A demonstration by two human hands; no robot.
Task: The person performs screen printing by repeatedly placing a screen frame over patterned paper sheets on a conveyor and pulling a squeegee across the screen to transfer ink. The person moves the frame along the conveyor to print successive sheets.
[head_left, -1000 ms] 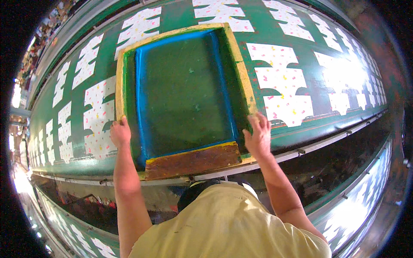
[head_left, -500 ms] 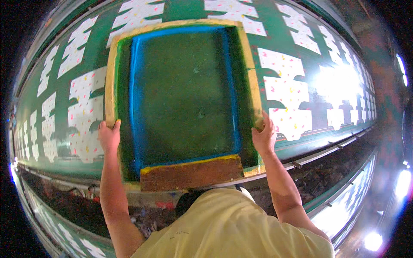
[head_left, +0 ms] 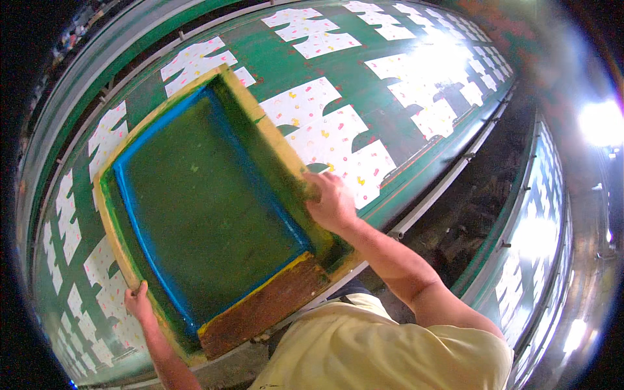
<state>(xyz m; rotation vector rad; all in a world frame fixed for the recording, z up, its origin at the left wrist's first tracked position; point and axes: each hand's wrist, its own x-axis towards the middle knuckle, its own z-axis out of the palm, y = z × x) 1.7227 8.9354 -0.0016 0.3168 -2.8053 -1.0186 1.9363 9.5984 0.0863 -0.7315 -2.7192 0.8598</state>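
Note:
A wooden-framed printing screen (head_left: 201,195) spans the space between my hands, its dark green mesh bordered by blue strips. Along its near side runs a brown board (head_left: 263,305) with a yellow edge. My left hand (head_left: 138,303) is closed on the frame's left rail, low down. On the right rail my right hand (head_left: 330,200) is closed too, its thumb side toward the inside of the frame. Beneath and around the screen lie white fabric pieces (head_left: 338,140) with small red and yellow motifs. Part of the pieces is hidden by the screen.
The long green table (head_left: 260,49) carries rows of cut pieces into the distance. A metal rail (head_left: 448,185) follows its near edge. Beyond a dark gap stands another table (head_left: 530,260) with white pieces. Bright lamps (head_left: 601,127) glare at the right.
My view has turned to the right, so the table and screen appear tilted. The screen now sits farther left and lower in the picture. Both hands still hold its side rails.

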